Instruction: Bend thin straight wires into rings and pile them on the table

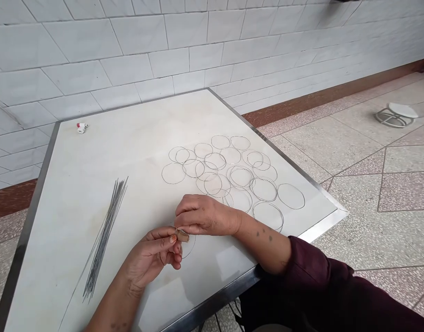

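Observation:
Both my hands meet above the table near its front edge. My left hand (153, 258) is closed in a pinch on a thin wire loop (194, 250), part of which curves out below the fingers. A small brown piece (183, 236), perhaps tape or card, shows at the pinch; its kind is unclear. My right hand (207, 216) has its fingers closed over the same spot, touching the wire; its fingertips are partly hidden. Beyond them, several thin wire rings (241, 176) lie spread and overlapping. Left of my hands lies a bundle of straight wires (104, 244).
The white tabletop (129, 147) has a metal edge (288, 159) and stands against a tiled wall (136, 37). A small red and white object (82, 128) sits near the far left corner. A low round stool (397, 114) stands on the floor at right.

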{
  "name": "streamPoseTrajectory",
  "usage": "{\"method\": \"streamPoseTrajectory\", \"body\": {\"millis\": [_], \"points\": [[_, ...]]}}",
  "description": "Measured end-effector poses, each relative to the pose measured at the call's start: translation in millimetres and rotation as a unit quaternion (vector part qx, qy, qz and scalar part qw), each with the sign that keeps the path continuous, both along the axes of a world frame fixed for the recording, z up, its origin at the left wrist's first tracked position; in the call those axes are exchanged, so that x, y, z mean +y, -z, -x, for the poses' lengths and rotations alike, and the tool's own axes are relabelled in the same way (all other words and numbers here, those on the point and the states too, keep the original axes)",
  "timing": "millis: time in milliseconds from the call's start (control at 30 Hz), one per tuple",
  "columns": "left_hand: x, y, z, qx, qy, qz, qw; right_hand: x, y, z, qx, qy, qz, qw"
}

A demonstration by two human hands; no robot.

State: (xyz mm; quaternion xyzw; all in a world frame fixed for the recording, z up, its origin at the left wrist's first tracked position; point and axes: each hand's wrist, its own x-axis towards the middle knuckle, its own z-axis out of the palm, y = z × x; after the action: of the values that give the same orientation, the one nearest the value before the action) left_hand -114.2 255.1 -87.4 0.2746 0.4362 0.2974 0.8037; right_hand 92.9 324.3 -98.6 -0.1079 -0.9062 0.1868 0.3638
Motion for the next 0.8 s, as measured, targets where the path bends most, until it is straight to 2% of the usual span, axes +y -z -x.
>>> {"method": "streamPoseTrajectory", "body": {"millis": [133, 267, 500, 633, 800], "points": [[-3, 0.7, -2, 0.001, -0.001, -0.015, 1.0, 1, 0.9, -1, -0.02, -0.01, 0.008, 1.0], [-3, 4.3, -8, -0.005, -0.039, -0.036, 0.999, 2, -0.7, -2, -0.059, 0.0, 0.009, 0.998], [-5, 4.2, -14, -0.011, -0.063, -0.085, 0.994, 1, -7.2, -1, -0.056, 0.003, 0.019, 0.998], [-4, 1.6, -10, 0.016, -0.046, -0.101, 0.994, 0, -5.1, -2, -0.071, -0.004, 0.032, 0.997], [-3, -2.7, -2, 0.022, 0.002, -0.053, 0.998, 0, -5.6, -3, -0.087, -0.008, 0.037, 0.995]]}}
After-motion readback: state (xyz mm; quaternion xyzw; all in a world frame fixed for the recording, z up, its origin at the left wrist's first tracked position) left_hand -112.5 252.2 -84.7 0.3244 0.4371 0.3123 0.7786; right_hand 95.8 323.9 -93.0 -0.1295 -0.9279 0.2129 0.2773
